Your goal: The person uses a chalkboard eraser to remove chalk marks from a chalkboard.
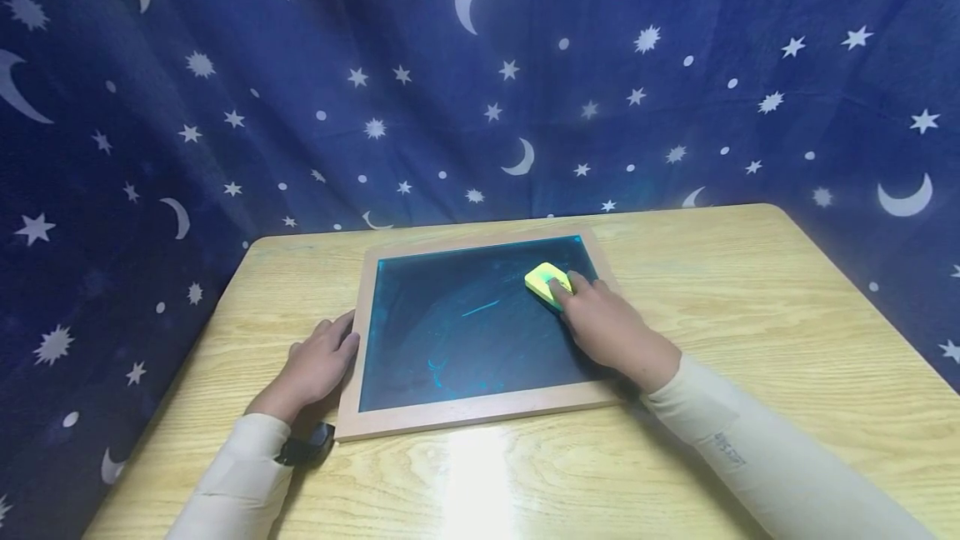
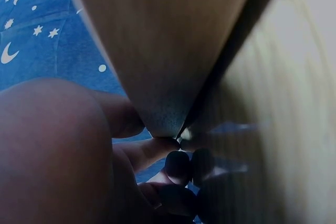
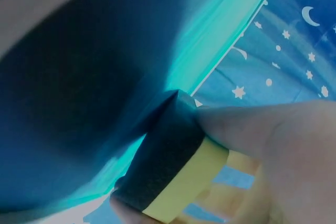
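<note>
Nearest: the pale sleeves [image 1: 757,444], left and right. Beyond them, the board [image 1: 420,315] is laid on the worktop [image 1: 712,273]. Wiping judged in hand: the eraser [image 1: 538,277] is best kept flat, dark face down, and drawn in firm, overlapping strokes across the blue chalk marks [image 1: 480,308] at the middle and near left. The eraser, at the board's far right, is pinched by its sides in the right hand [image 1: 606,327]. The frame's [image 1: 480,408] left side is touched by the left hand [image 1: 318,365], loosely opened, nothing gripped.

A starry blue curtain [image 1: 435,65] surrounds the table [image 1: 735,298].
</note>
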`<state>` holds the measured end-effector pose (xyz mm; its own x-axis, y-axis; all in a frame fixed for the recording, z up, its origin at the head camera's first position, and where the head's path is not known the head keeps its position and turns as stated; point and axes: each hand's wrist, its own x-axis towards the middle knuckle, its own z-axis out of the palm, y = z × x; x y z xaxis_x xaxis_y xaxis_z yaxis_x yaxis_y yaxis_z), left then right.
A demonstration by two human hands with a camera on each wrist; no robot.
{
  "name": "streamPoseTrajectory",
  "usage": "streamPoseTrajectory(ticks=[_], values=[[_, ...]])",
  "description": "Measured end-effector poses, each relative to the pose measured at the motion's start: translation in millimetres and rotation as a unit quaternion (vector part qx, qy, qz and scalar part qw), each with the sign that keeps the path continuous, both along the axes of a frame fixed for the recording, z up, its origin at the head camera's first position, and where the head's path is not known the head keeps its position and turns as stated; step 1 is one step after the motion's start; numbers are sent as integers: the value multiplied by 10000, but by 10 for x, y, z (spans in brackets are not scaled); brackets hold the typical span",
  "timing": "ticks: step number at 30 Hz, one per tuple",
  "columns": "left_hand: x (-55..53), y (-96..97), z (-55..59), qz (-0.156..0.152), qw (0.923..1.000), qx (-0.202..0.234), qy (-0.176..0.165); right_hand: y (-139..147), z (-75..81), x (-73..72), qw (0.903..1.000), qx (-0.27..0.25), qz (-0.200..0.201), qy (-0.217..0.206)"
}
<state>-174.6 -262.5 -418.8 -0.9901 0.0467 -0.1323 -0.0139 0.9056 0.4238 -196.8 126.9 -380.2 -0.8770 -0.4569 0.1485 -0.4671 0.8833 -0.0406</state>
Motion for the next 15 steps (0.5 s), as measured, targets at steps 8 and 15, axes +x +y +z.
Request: streamPoseTrajectory(ticks=[8, 15], values=[[-21, -4, -5, -17, 10000, -18, -13, -151, 8, -2, 9993, 48, 374, 43], [-17, -10, -7, 10, 10000, -19, -22, -272, 17, 25, 9985, 146, 516, -101]])
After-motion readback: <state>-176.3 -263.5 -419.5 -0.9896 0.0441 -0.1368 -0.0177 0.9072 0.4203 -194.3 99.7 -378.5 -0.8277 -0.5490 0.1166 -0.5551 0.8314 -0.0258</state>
